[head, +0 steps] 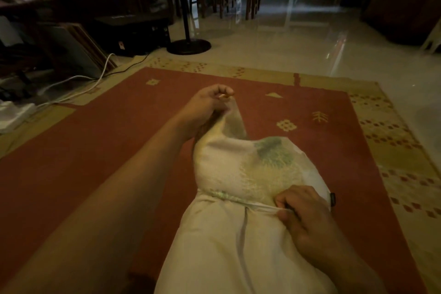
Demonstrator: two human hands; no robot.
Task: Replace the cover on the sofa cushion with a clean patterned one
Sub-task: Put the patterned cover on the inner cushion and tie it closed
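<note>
**Patterned cover about halfway onto the cushion**

We see the sofa cushion (226, 246) lying on the red rug (107, 131), running from 6 o'clock up towards the middle of the view. The patterned cover (250, 164), pale with green and yellow leaf marks, sheathes only the far end. Its open hem is bunched in a ridge across the cushion's middle, and the near half shows plain cream fabric.

The left hand (210, 105) reaches to 12 o'clock of the cushion. Its fingers (222, 90) are curled tight round the cover's far corner, which is drawn up into a peak. The right hand (307, 217) sits at 4 o'clock, with its fingers (286, 200) pinching the bunched hem.

We judge the old cover to be off already and the clean one partly drawn on. What is left is to work the hem down over the near half, seat the corners and close the opening. We cannot tell whether the opening has a zip.
</note>
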